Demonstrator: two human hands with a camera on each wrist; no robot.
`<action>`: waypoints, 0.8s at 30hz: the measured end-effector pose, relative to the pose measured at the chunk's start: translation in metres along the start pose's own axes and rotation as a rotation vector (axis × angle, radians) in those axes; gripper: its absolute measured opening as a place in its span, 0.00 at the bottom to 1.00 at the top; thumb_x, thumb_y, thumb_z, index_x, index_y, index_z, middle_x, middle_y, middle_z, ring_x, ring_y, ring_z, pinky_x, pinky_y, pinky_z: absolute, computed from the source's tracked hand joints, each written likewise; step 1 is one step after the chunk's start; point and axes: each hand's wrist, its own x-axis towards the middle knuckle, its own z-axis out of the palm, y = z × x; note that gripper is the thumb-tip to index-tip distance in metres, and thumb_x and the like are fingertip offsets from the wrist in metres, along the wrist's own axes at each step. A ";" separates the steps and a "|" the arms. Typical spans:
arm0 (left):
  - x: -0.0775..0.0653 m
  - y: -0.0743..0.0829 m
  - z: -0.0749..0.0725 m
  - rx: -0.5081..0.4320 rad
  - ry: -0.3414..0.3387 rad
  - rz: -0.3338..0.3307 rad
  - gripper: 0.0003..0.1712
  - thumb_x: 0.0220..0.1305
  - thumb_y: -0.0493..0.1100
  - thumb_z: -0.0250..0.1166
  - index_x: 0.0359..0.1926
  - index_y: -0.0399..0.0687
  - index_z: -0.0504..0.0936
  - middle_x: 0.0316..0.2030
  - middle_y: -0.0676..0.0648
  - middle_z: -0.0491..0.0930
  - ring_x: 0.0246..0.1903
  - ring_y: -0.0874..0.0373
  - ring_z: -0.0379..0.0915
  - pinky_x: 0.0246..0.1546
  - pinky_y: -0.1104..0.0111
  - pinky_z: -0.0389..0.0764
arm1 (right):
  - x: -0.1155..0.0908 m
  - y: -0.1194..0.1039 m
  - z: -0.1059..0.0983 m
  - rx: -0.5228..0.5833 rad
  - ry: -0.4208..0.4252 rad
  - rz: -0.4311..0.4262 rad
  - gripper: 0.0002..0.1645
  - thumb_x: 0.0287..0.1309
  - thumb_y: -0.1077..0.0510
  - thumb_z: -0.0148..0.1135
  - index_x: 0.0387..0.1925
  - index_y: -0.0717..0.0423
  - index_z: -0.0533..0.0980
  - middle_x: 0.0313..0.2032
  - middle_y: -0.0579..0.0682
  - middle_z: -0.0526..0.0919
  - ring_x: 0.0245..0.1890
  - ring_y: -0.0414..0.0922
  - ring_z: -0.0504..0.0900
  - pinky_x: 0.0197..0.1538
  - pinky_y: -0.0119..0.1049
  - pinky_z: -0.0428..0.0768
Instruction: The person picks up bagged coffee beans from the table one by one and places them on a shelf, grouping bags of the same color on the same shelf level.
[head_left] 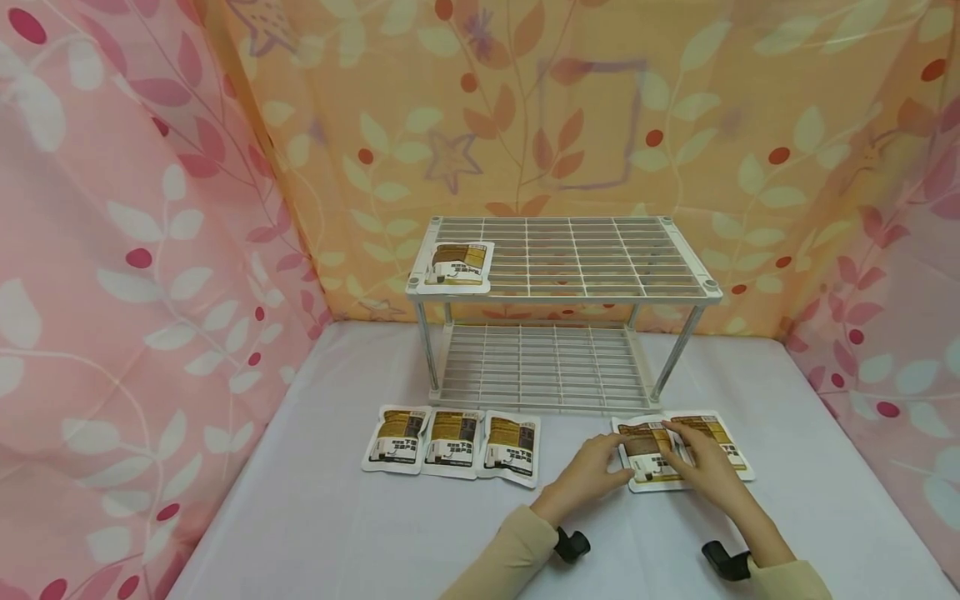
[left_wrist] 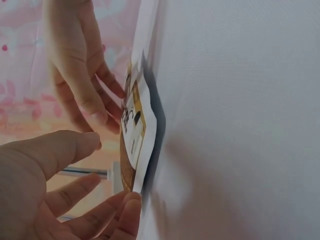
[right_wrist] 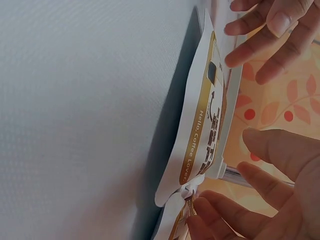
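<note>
Two flat white coffee pouches with brown and gold labels lie side by side at the right of the table. My left hand is at the left edge of the left pouch, its fingertips touching a corner in the left wrist view and its thumb held apart. Over the meeting edges of the pair is my right hand, near the right pouch. In the right wrist view, its fingertips touch where the pouches meet, the thumb spread away. Neither hand is curled round a pouch.
A white two-tier wire rack stands at the back, with one pouch on its upper shelf's left front corner. Three more pouches lie in a row before the rack's left side. Patterned cloth surrounds the white-covered table.
</note>
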 end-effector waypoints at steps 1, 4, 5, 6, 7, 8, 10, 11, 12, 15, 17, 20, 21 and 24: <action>0.000 0.001 0.000 0.001 0.000 0.005 0.27 0.58 0.47 0.65 0.57 0.46 0.73 0.35 0.48 0.78 0.31 0.68 0.66 0.30 0.81 0.66 | 0.000 0.000 0.000 0.000 -0.002 0.002 0.27 0.49 0.65 0.66 0.52 0.69 0.72 0.47 0.72 0.76 0.46 0.69 0.74 0.46 0.63 0.71; 0.000 0.003 0.002 0.002 -0.004 0.014 0.26 0.58 0.46 0.64 0.57 0.45 0.73 0.32 0.49 0.76 0.29 0.69 0.63 0.29 0.82 0.63 | 0.000 -0.001 0.000 -0.003 -0.019 0.020 0.27 0.48 0.65 0.66 0.52 0.69 0.72 0.47 0.72 0.76 0.47 0.70 0.74 0.47 0.63 0.70; 0.000 0.003 0.003 0.000 -0.003 0.013 0.26 0.58 0.46 0.64 0.57 0.45 0.73 0.32 0.50 0.76 0.28 0.69 0.62 0.28 0.82 0.63 | 0.000 -0.001 0.000 -0.005 -0.028 0.030 0.27 0.49 0.64 0.66 0.52 0.69 0.72 0.48 0.72 0.76 0.47 0.70 0.73 0.47 0.63 0.70; 0.000 0.003 0.004 0.002 -0.003 0.011 0.25 0.58 0.46 0.64 0.57 0.45 0.73 0.31 0.50 0.75 0.28 0.69 0.62 0.28 0.82 0.63 | -0.001 -0.001 -0.001 -0.007 -0.041 0.045 0.27 0.49 0.64 0.66 0.53 0.69 0.72 0.48 0.72 0.76 0.47 0.70 0.73 0.48 0.64 0.70; 0.001 0.003 0.004 0.002 -0.002 0.007 0.25 0.58 0.46 0.64 0.57 0.45 0.73 0.31 0.50 0.75 0.28 0.69 0.61 0.28 0.82 0.63 | -0.001 -0.002 -0.001 -0.010 -0.053 0.059 0.27 0.50 0.63 0.66 0.53 0.69 0.72 0.48 0.72 0.75 0.47 0.70 0.73 0.47 0.63 0.70; 0.000 0.004 0.005 0.003 -0.001 0.002 0.26 0.58 0.46 0.64 0.57 0.45 0.73 0.30 0.50 0.75 0.28 0.69 0.61 0.27 0.82 0.62 | -0.002 -0.002 -0.001 -0.011 -0.062 0.069 0.28 0.50 0.63 0.66 0.53 0.69 0.72 0.48 0.72 0.75 0.47 0.69 0.74 0.47 0.63 0.71; 0.000 0.005 0.005 0.000 0.000 -0.009 0.25 0.58 0.45 0.64 0.57 0.46 0.73 0.30 0.50 0.74 0.27 0.69 0.61 0.27 0.82 0.62 | -0.003 -0.003 -0.001 -0.006 -0.079 0.088 0.28 0.51 0.62 0.66 0.53 0.69 0.71 0.49 0.72 0.75 0.46 0.68 0.75 0.46 0.63 0.71; 0.000 0.005 0.005 -0.003 0.000 -0.014 0.25 0.58 0.45 0.64 0.56 0.46 0.74 0.30 0.50 0.74 0.27 0.69 0.61 0.27 0.82 0.62 | -0.003 -0.003 -0.001 -0.007 -0.085 0.093 0.28 0.50 0.62 0.66 0.53 0.69 0.72 0.48 0.72 0.75 0.45 0.68 0.75 0.45 0.62 0.72; 0.000 0.005 0.005 -0.005 0.000 -0.019 0.25 0.58 0.45 0.64 0.57 0.47 0.74 0.30 0.50 0.75 0.27 0.69 0.61 0.27 0.81 0.63 | -0.004 -0.004 -0.001 -0.009 -0.088 0.099 0.28 0.50 0.62 0.66 0.53 0.68 0.72 0.48 0.72 0.76 0.43 0.67 0.76 0.44 0.62 0.73; -0.001 0.006 0.005 -0.001 0.013 -0.039 0.25 0.58 0.46 0.65 0.56 0.47 0.74 0.33 0.50 0.76 0.30 0.69 0.63 0.30 0.81 0.65 | -0.006 -0.006 0.000 -0.020 -0.093 0.103 0.28 0.50 0.62 0.67 0.53 0.68 0.72 0.46 0.72 0.76 0.41 0.64 0.77 0.42 0.60 0.74; -0.002 0.006 0.005 0.007 0.024 -0.051 0.25 0.57 0.46 0.65 0.56 0.47 0.74 0.36 0.50 0.77 0.32 0.68 0.66 0.32 0.79 0.67 | -0.006 -0.007 0.000 -0.034 -0.095 0.109 0.28 0.49 0.62 0.67 0.53 0.68 0.72 0.45 0.71 0.77 0.39 0.62 0.78 0.40 0.58 0.75; -0.002 0.005 0.006 0.026 0.040 -0.060 0.24 0.57 0.47 0.65 0.55 0.48 0.75 0.41 0.49 0.79 0.38 0.65 0.71 0.38 0.78 0.71 | -0.007 -0.008 0.002 -0.056 -0.092 0.114 0.28 0.48 0.62 0.68 0.53 0.67 0.73 0.43 0.69 0.79 0.38 0.60 0.78 0.40 0.57 0.75; -0.002 0.005 0.006 0.028 0.039 -0.059 0.24 0.57 0.46 0.65 0.55 0.48 0.75 0.42 0.48 0.79 0.40 0.65 0.72 0.40 0.77 0.72 | -0.007 -0.009 0.002 -0.065 -0.091 0.114 0.28 0.48 0.62 0.68 0.53 0.66 0.73 0.43 0.68 0.79 0.39 0.60 0.78 0.40 0.57 0.75; -0.002 0.005 0.006 0.031 0.038 -0.047 0.24 0.57 0.46 0.65 0.55 0.46 0.75 0.46 0.47 0.79 0.46 0.61 0.73 0.45 0.75 0.73 | -0.008 -0.012 0.003 -0.089 -0.090 0.114 0.29 0.46 0.63 0.68 0.53 0.66 0.73 0.42 0.68 0.79 0.40 0.62 0.78 0.41 0.58 0.75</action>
